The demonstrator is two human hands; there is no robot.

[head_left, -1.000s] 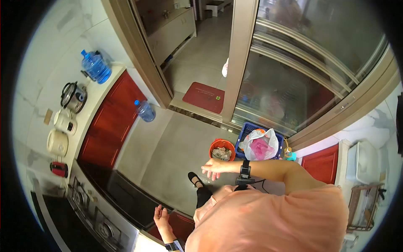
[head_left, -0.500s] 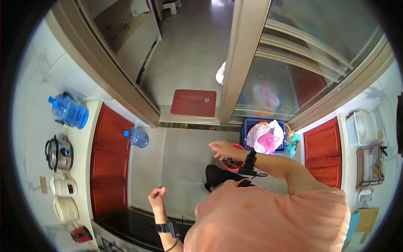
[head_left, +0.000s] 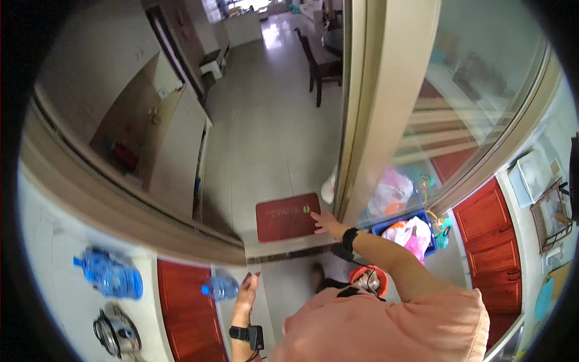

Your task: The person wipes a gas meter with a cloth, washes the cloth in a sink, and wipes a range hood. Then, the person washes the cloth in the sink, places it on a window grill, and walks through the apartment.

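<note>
My right hand [head_left: 325, 223] reaches forward with its fingers apart and holds nothing. In the view it overlaps the right edge of the red doormat [head_left: 282, 218], close to the sliding door's frame [head_left: 377, 120]; I cannot tell whether it touches the frame. Lower down, my left hand [head_left: 246, 291] is raised beside my body, fingers loosely stretched and nothing in them. Nearest to it in the view is a blue water bottle [head_left: 222, 288] on the floor. Each wrist wears a black strap with a small device.
An orange-red bucket [head_left: 379, 282] stands beside my feet, near a blue crate [head_left: 430, 246] of plastic bags. A large water jug [head_left: 113, 274] and a pressure cooker [head_left: 119, 333] sit on the left counter. Beyond the doorway stands a dark chair [head_left: 322, 69].
My view has moved forward to the doorway and tilted up, showing more of the room beyond. My right hand has come to the door frame; my left hand has risen and its fingers have loosened.
</note>
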